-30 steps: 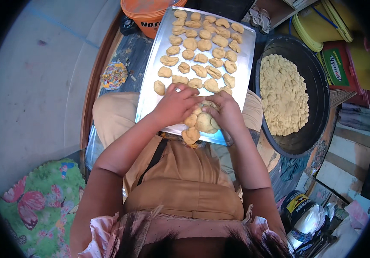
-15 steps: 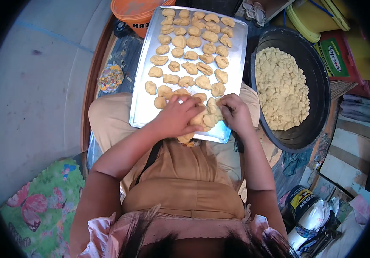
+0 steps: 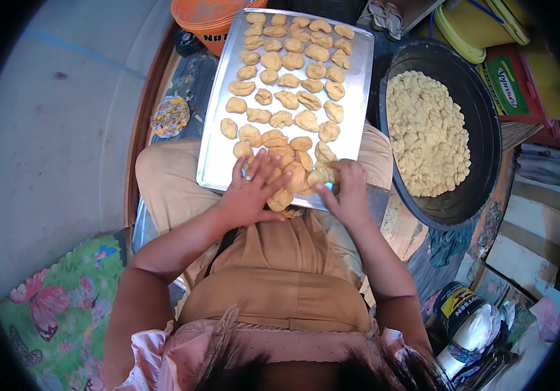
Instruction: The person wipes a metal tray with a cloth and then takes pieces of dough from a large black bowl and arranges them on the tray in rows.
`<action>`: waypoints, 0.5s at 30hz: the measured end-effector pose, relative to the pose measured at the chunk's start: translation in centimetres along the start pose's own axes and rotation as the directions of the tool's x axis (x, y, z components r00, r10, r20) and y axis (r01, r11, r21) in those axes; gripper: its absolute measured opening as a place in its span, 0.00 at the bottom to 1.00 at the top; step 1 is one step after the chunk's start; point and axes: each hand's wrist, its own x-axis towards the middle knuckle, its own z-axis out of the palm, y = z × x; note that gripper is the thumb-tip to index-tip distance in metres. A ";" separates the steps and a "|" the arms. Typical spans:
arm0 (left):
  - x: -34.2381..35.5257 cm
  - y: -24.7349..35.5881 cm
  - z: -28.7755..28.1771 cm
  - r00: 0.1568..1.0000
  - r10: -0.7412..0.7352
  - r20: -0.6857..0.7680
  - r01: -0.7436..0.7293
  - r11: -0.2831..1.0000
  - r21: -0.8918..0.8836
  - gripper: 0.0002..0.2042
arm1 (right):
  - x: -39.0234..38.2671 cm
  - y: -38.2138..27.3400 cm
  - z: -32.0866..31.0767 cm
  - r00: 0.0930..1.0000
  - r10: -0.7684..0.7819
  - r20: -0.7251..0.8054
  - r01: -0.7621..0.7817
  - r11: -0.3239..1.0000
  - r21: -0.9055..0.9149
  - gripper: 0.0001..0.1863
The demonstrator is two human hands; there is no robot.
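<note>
A metal baking tray (image 3: 211, 153) lies across my lap, with lumps of tan dough (image 3: 292, 61) laid on it in rough rows. At its near end the lumps crowd together in a loose heap (image 3: 296, 177). My left hand (image 3: 250, 189), wearing a ring, rests with spread fingers at the left side of this heap, its fingertips against the dough. At the heap's right side my right hand (image 3: 348, 192) has its thumb and fingers closed about a dough piece (image 3: 322, 174). Part of that piece is hidden by the fingers.
Right of the tray stands a black basin (image 3: 485, 156) holding a big mound of small dough lumps (image 3: 426, 133). An orange bucket (image 3: 218, 23) stands behind the tray's far left corner. A wall (image 3: 65, 130) runs along the left, and a butterfly-patterned cloth (image 3: 65, 313) lies at the lower left.
My left hand has slid left and toward me off the heap, its fingers spreading and uncovering more dough. My right hand has moved slightly nearer to me, now around a piece at the heap's edge.
</note>
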 end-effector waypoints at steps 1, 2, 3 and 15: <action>-0.2 0.1 -0.1 0.997 -0.080 -0.015 0.081 0.997 0.021 0.45 | -0.5 -0.9 0.0 0.997 -0.079 0.005 0.079 0.993 -0.086 0.27; -0.3 0.1 0.0 0.997 -0.082 -0.015 0.082 0.996 0.022 0.45 | -0.9 -1.4 0.4 0.997 -0.080 0.006 0.081 0.993 -0.086 0.27; -0.4 0.1 0.2 0.994 -0.106 0.013 0.106 0.994 0.002 0.45 | -1.2 -1.7 0.8 0.995 -0.091 0.051 0.095 0.993 -0.073 0.29; -1.5 -0.7 0.8 0.997 -0.061 -0.041 0.054 0.987 -0.153 0.37 | -0.2 -2.9 2.9 0.966 -0.180 0.184 0.200 0.975 -0.094 0.38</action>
